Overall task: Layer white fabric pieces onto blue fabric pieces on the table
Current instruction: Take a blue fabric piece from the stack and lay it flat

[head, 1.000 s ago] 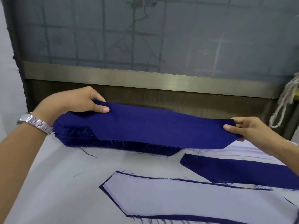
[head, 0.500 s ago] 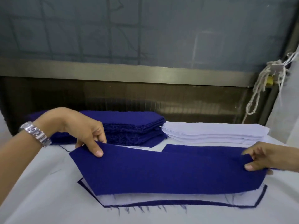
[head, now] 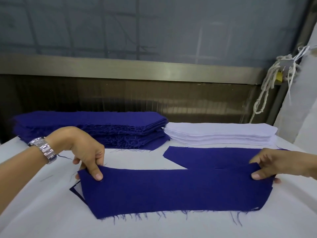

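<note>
A long blue fabric piece [head: 171, 191] is stretched between my hands, low over the white table [head: 42, 212]. My left hand [head: 85, 152] pinches its upper left corner; my right hand [head: 272, 166] pinches its upper right corner. Its frayed lower edge lies on the table. Under its left end peeks the corner of a white piece on a blue piece [head: 76, 188]. Another single blue piece [head: 205, 156] lies flat just behind.
A thick stack of blue pieces [head: 96, 126] sits at the back left, and a stack of white pieces [head: 221, 134] at the back right. Behind them runs a metal rail and a dark wall panel. White cords [head: 267, 86] hang at the right.
Both hands have carried the blue piece from the back stack toward me and lowered it over the white-on-blue pair, which is now almost fully covered.
</note>
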